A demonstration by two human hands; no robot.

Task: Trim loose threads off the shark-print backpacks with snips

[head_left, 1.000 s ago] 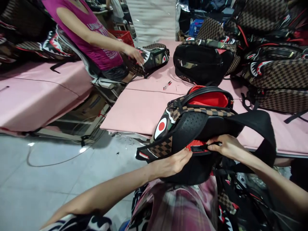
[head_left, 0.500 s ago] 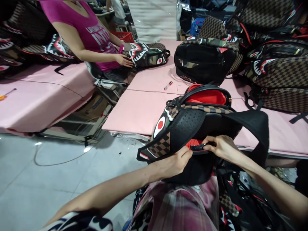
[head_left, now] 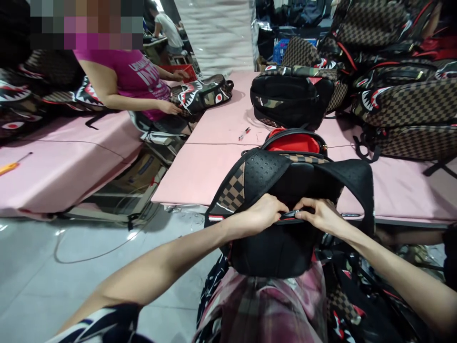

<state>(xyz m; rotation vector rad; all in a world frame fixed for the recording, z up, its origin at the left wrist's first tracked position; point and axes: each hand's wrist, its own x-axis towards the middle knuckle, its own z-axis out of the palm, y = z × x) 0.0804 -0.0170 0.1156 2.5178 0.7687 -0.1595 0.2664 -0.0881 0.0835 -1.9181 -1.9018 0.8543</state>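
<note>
A black and brown checkered backpack [head_left: 285,181] with a red lining rests on my lap, its back panel towards me and its black shoulder straps arching over the top. My left hand [head_left: 262,213] and my right hand [head_left: 317,214] meet at the middle of the back panel. Both pinch a narrow black strap or zipper edge [head_left: 291,215] between thumb and fingers. The red opening [head_left: 294,142] of the bag shows at its top.
A pink table [head_left: 214,157] lies ahead with a red pen [head_left: 244,133] on it. More checkered and camouflage backpacks [head_left: 289,95] are piled at the back right. A person in a pink shirt [head_left: 139,81] handles a shark-mouth bag [head_left: 202,94] at the left table.
My left hand has moved up and right to meet my right hand on the back panel. The backpack has turned so the shark eye on its side is hidden. The red gap has closed.
</note>
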